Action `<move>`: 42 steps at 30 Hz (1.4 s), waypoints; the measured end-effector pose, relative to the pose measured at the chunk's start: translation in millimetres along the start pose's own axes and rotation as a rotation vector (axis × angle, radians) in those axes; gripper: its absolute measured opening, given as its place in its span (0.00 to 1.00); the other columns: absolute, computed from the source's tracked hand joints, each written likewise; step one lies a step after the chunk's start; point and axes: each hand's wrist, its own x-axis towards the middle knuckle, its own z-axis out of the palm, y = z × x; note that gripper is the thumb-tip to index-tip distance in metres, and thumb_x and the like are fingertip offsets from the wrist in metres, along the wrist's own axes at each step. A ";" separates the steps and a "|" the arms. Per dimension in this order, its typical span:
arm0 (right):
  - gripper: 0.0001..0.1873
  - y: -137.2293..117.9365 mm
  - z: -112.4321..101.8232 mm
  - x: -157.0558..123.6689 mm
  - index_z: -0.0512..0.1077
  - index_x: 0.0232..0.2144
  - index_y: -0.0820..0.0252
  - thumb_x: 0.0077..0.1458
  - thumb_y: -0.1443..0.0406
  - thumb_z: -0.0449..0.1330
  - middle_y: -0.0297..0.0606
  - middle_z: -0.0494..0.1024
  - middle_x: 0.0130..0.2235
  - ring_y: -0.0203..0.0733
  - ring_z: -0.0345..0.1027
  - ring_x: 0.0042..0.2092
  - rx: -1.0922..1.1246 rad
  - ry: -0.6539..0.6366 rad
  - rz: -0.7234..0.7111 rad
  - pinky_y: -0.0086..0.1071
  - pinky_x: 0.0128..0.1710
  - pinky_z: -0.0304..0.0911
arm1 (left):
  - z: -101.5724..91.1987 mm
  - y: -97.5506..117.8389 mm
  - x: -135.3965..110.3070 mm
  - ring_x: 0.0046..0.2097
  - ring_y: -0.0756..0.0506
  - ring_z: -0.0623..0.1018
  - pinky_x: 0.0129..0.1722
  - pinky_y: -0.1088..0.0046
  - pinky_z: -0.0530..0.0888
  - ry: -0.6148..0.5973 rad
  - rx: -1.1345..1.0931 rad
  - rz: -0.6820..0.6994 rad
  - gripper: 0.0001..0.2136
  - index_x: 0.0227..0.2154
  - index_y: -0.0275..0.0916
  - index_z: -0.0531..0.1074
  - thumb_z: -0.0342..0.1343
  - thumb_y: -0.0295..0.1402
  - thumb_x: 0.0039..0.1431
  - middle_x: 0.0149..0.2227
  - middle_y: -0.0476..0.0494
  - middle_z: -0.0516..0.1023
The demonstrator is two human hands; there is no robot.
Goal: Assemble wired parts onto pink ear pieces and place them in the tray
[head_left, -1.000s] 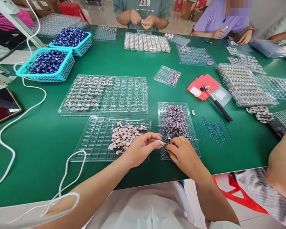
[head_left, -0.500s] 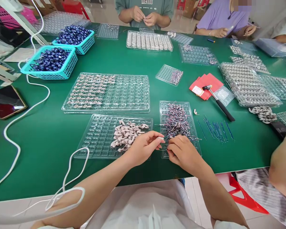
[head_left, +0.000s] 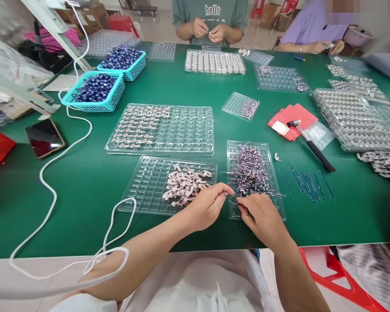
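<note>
My left hand (head_left: 211,207) is closed in a pinch at the left edge of the tray of wired parts. A small pale piece, like an earbud shell, shows only partly at its fingertips. Close by on the right, my right hand (head_left: 263,216) is also pinched, over the front of that clear tray (head_left: 232,212); what it grips is too small to make out. A heap of thin pink-and-dark wired parts (head_left: 250,167) lies in the tray beyond my fingers. Pale curved earbud shells (head_left: 185,184) are piled on another clear tray (head_left: 143,190), partly behind my left hand.
A large tray (head_left: 185,130) is partly filled with pale pieces. Blue baskets (head_left: 117,97) hold dark blue beadlike parts. A phone (head_left: 45,138) and white cable (head_left: 48,173) lie left. A hammer (head_left: 315,149), red packets (head_left: 281,117) and blue strips (head_left: 312,186) lie right. Co-workers sit opposite.
The camera view has shifted, so the table appears farther right. My left hand has turned, its fingers now closer together and hiding more of the pale piece. My right hand stays pinched beside it.
</note>
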 end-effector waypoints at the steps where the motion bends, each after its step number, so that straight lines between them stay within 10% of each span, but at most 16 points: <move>1: 0.13 -0.3 0.1 0.0 0.69 0.51 0.58 0.65 0.72 0.55 0.39 0.81 0.39 0.44 0.71 0.40 -0.003 0.002 -0.011 0.39 0.41 0.58 | 1.6 0.1 -1.0 0.34 0.46 0.73 0.35 0.70 0.70 -0.001 0.070 0.049 0.13 0.45 0.36 0.71 0.41 0.30 0.69 0.32 0.45 0.73; 6: 0.13 -1.9 -1.7 1.8 0.69 0.51 0.57 0.65 0.71 0.55 0.39 0.81 0.40 0.44 0.71 0.40 0.001 -0.006 -0.053 0.39 0.39 0.59 | 11.2 -2.9 -4.3 0.42 0.40 0.75 0.41 0.63 0.74 -0.004 0.507 0.236 0.15 0.52 0.33 0.71 0.52 0.33 0.65 0.41 0.36 0.75; 15: 0.11 -3.6 -1.5 0.1 0.69 0.49 0.56 0.66 0.69 0.54 0.39 0.81 0.40 0.43 0.72 0.40 0.022 -0.008 0.000 0.40 0.41 0.62 | 17.0 -13.9 0.4 0.35 0.44 0.71 0.31 0.72 0.67 0.016 0.789 0.295 0.12 0.34 0.37 0.76 0.49 0.33 0.70 0.30 0.44 0.71; 25: 0.15 -0.5 -0.1 -6.7 0.70 0.53 0.56 0.66 0.70 0.54 0.40 0.82 0.40 0.45 0.71 0.41 -0.011 0.012 0.060 0.41 0.41 0.63 | 0.5 -7.8 -0.3 0.32 0.48 0.72 0.32 0.73 0.67 0.003 0.377 0.207 0.08 0.39 0.38 0.78 0.53 0.30 0.68 0.31 0.46 0.72; 31: 0.17 -16.5 -11.3 -8.2 0.70 0.55 0.50 0.63 0.63 0.60 0.38 0.80 0.44 0.43 0.75 0.44 0.384 0.082 0.281 0.38 0.43 0.72 | 0.0 -2.6 -2.9 0.31 0.49 0.71 0.32 0.74 0.66 0.047 0.239 0.267 0.08 0.39 0.37 0.78 0.53 0.30 0.67 0.29 0.48 0.70; 42: 0.09 -36.4 17.4 -5.7 0.74 0.41 0.51 0.62 0.70 0.59 0.37 0.80 0.37 0.42 0.75 0.39 0.629 0.437 0.405 0.39 0.40 0.72 | -8.0 12.1 -5.7 0.31 0.49 0.69 0.32 0.74 0.65 -0.006 0.073 0.094 0.09 0.40 0.38 0.79 0.56 0.34 0.66 0.28 0.49 0.68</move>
